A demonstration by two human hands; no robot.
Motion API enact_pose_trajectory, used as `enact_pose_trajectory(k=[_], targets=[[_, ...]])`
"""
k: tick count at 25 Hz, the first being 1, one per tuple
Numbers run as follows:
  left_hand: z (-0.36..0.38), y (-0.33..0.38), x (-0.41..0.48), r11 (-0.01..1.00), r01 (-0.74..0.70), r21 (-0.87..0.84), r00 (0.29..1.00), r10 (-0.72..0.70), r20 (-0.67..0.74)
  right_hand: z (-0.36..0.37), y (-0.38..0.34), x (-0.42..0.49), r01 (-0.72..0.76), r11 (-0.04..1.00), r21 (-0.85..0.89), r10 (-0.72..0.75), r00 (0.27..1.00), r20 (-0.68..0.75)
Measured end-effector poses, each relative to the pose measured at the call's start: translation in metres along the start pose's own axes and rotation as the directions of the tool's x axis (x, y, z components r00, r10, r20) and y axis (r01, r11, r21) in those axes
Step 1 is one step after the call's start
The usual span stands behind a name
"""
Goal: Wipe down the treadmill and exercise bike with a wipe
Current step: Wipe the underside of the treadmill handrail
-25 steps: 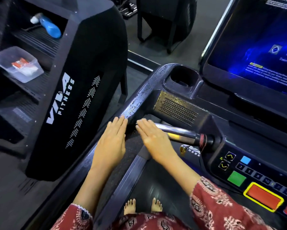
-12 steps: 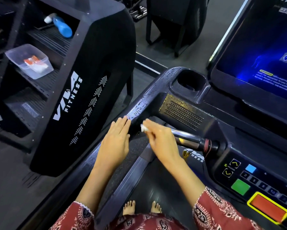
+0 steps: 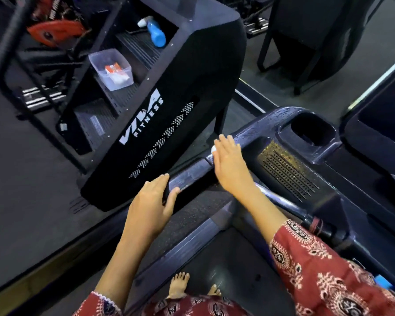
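Note:
I stand on a treadmill whose dark left handrail (image 3: pixel 192 172) runs up to the console (image 3: pixel 290 165). My right hand (image 3: pixel 229 163) lies flat on the rail with straight fingers, pressing a small white wipe (image 3: pixel 214 148) that shows only at its edge beside my fingers. My left hand (image 3: pixel 153 201) rests lower on the same rail, fingers over the top and thumb on the inner side. The rail between my hands looks damp and streaked.
A black VIVA FITNESS stand (image 3: pixel 169 106) sits close on the left, with a blue spray bottle (image 3: pixel 154 34) and a clear plastic tub (image 3: pixel 112 69) on its steps. A cup holder (image 3: pixel 310 131) and the screen (image 3: pixel 383 124) are on the right. My bare feet (image 3: pixel 180 285) stand on the belt.
My right hand left the silver grip bar and moved left and up onto the handrail with the wipe. My left hand slid back down the rail. The view swung left.

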State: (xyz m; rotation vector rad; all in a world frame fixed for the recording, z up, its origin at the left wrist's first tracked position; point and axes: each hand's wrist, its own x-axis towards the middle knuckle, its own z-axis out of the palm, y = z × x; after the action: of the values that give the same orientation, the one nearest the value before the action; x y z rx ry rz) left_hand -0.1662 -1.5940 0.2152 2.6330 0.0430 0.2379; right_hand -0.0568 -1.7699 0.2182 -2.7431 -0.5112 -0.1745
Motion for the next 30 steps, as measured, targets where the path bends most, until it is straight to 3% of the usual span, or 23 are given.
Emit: enact_pose_trajectory(k=[1,3,4,6,8,9,12,13,15,17,19,20,23,24,26,28,30], targets=[[-0.001,0.0,-0.002,1.0,0.001,0.009,1.0,-0.001,0.014,0.005,-0.017,-0.003,0.122,0.991,0.053,-0.123,0.992,0.019],[-0.004,0.002,-0.004,1.0,-0.006,0.002,0.998,0.006,0.059,0.018,-0.04,-0.025,0.38,0.909,0.171,-0.402,0.908,0.121],[-0.006,0.004,-0.004,1.0,-0.006,0.001,0.998,0.006,0.068,0.015,-0.033,-0.025,0.438,0.875,0.203,-0.47,0.871,0.145],[-0.007,0.006,-0.004,1.0,0.002,0.028,0.997,-0.004,0.073,0.006,0.0,-0.003,0.362,0.92,0.154,-0.379,0.92,0.104],[-0.006,0.009,-0.003,0.999,0.008,0.036,0.995,-0.012,0.095,-0.009,0.03,0.016,0.115,0.987,0.113,-0.122,0.991,0.056],[-0.005,0.011,0.001,1.0,0.0,0.027,0.995,-0.003,0.105,-0.013,0.03,0.018,0.091,0.989,0.114,-0.099,0.993,0.062],[0.002,0.018,0.015,0.998,-0.041,-0.039,0.986,0.046,0.158,0.0,-0.01,-0.01,0.343,0.923,0.174,-0.376,0.901,0.217],[0.005,0.019,0.025,0.997,-0.057,-0.061,0.982,0.067,0.177,-0.001,-0.01,-0.015,0.364,0.91,0.201,-0.405,0.883,0.238],[0.012,0.023,0.036,0.994,-0.072,-0.079,0.979,0.086,0.186,-0.014,0.018,-0.002,0.315,0.939,0.136,-0.335,0.927,0.17],[0.017,0.03,0.045,0.99,-0.095,-0.104,0.973,0.115,0.199,-0.029,0.06,0.019,0.091,0.995,0.05,-0.094,0.992,0.079],[0.022,0.033,0.057,0.98,-0.144,-0.14,0.968,0.169,0.185,-0.037,0.074,0.028,-0.101,0.994,0.03,0.099,0.993,0.063],[0.026,0.034,0.064,0.977,-0.149,-0.153,0.964,0.178,0.2,-0.034,0.065,0.025,-0.086,0.995,0.057,0.081,0.993,0.083],[0.035,0.041,0.08,0.963,-0.182,-0.197,0.937,0.231,0.262,-0.024,0.037,-0.004,0.156,0.973,0.17,-0.187,0.964,0.188],[0.038,0.045,0.086,0.959,-0.195,-0.205,0.929,0.247,0.274,-0.027,0.046,-0.003,0.172,0.974,0.147,-0.198,0.963,0.183],[0.043,0.054,0.095,0.957,-0.204,-0.208,0.927,0.257,0.275,-0.03,0.083,0.017,-0.009,0.999,0.049,0.005,0.996,0.084],[0.047,0.065,0.106,0.95,-0.205,-0.237,0.923,0.268,0.276,-0.043,0.105,0.033,-0.222,0.972,-0.072,0.226,0.973,0.045],[0.056,0.075,0.119,0.941,-0.213,-0.262,0.916,0.286,0.281,-0.044,0.099,0.033,-0.124,0.991,-0.044,0.128,0.987,0.099]])
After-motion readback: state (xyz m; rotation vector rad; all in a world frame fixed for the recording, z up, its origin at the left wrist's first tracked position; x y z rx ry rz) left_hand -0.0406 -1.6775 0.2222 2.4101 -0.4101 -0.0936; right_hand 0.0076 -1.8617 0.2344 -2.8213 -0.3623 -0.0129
